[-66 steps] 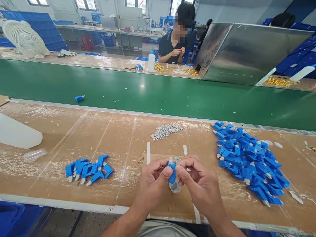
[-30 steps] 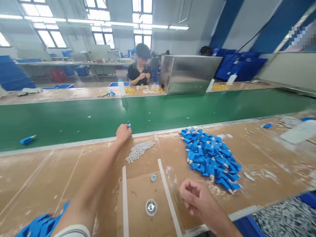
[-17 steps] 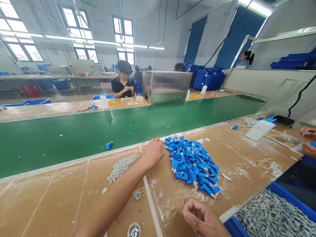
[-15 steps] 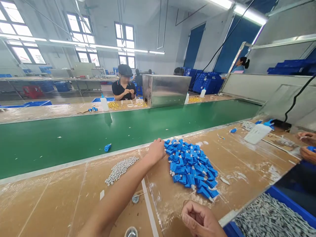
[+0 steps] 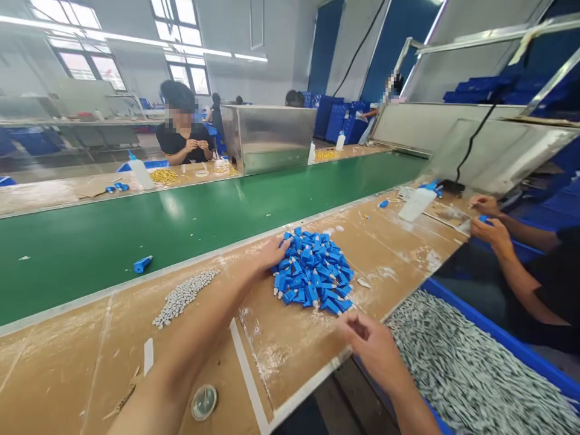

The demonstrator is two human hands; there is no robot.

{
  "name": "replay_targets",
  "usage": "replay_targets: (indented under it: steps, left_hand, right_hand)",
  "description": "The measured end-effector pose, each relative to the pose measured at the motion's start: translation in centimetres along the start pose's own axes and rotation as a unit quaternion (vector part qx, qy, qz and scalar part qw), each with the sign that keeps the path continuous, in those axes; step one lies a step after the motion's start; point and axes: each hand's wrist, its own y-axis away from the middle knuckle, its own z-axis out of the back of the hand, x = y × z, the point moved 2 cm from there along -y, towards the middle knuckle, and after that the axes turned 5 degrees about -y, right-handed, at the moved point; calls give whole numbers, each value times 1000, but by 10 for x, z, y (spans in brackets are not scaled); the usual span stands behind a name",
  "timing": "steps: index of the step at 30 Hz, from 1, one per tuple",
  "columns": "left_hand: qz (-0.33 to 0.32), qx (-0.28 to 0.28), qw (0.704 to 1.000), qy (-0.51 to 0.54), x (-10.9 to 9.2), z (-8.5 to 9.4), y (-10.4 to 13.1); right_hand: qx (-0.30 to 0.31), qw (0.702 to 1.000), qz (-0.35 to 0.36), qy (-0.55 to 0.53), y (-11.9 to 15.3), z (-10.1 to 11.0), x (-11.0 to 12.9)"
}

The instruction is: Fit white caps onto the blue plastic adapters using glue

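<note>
A heap of small blue plastic pieces with pale tips [image 5: 315, 272] lies on the brown worktop. My left hand [image 5: 273, 252] reaches across to its left side, fingers outstretched against the outermost pieces. Motion blurs the fingertips a little, and I see nothing held in them. Close to the heap's front edge, my right hand [image 5: 369, 341] is over the table edge, thumb and fingers curled together. Whatever may be inside that curl is hidden. To the left of my left forearm is a pile of small grey pellets [image 5: 183, 296].
Beyond the worktop runs a green conveyor belt [image 5: 217, 208] carrying one blue piece [image 5: 143, 264]. A blue bin of thin grey parts [image 5: 480, 362] sits at lower right. A white bottle [image 5: 417, 203] and a co-worker's hands [image 5: 492, 226] are at right. A round clear dish [image 5: 204, 402] is near me.
The view has swung right and down, showing more of the grey-parts bin. My left hand stays at the heap's left side, its fingers now more stretched. My right hand remains curled, closer to the heap.
</note>
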Motion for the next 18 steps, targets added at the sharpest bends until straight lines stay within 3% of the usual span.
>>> replay_targets:
  steps: [2, 4, 12, 18]
  left_hand:
    - [2, 13, 1000, 8, 1, -1, 2]
    - [5, 12, 1000, 10, 0, 1, 5]
    - [34, -90, 995, -2, -18, 32, 40]
    - [-24, 6, 999, 32, -45, 68, 115]
  right_hand:
    - [-78, 991, 17, 104, -15, 17, -7]
    - [-97, 984, 26, 149, -27, 27, -16]
    - [-5, 969, 69, 237, -43, 28, -35]
    - [63, 965, 92, 236, -46, 43, -33]
